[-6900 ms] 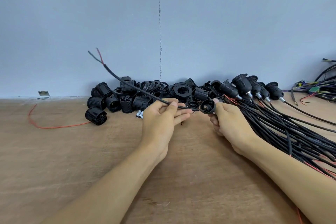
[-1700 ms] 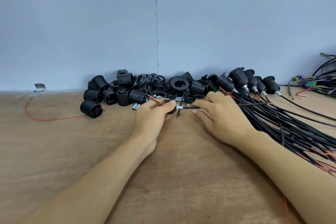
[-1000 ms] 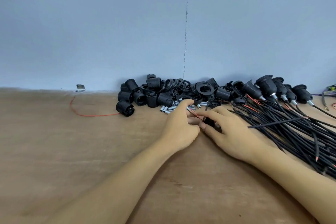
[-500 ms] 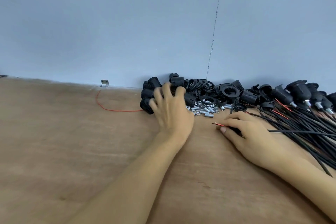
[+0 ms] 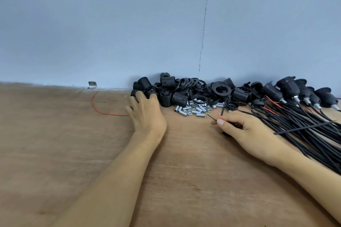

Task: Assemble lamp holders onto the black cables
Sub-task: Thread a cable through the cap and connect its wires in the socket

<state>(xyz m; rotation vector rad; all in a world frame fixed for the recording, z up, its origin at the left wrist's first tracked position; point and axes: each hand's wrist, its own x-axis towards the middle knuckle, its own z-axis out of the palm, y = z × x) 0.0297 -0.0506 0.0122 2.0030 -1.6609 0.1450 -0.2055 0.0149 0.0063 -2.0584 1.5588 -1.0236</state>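
Two bare forearms reach away from the viewer across a wooden table (image 5: 55, 143).

To the right, the right hand (image 5: 247, 132) rests on the wood. Its thumb and forefinger pinch the end of one black cable (image 5: 302, 127), probably to keep it steady for fitting. Short red and dark inner wires stick out just past the fingertips (image 5: 220, 121). That cable runs off right, lying across a thick cable bundle (image 5: 304, 145) that fans toward the near right.

To the left and slightly farther, the left hand (image 5: 146, 114) lies palm down. Its fingers are slightly spread and laid over a threaded lamp holder body (image 5: 143, 83) at the left end of the parts, likely picking the next piece. Whether they have closed round it cannot be told.

A loose red wire (image 5: 97, 109) curls left of that hand. Between the hands, farther back, lie small metal tubes (image 5: 195, 109).

Behind them a pile of holder parts (image 5: 193, 88) sits against the blue wall (image 5: 110, 24). At far right, finished holders (image 5: 287, 86) already cap several cables.
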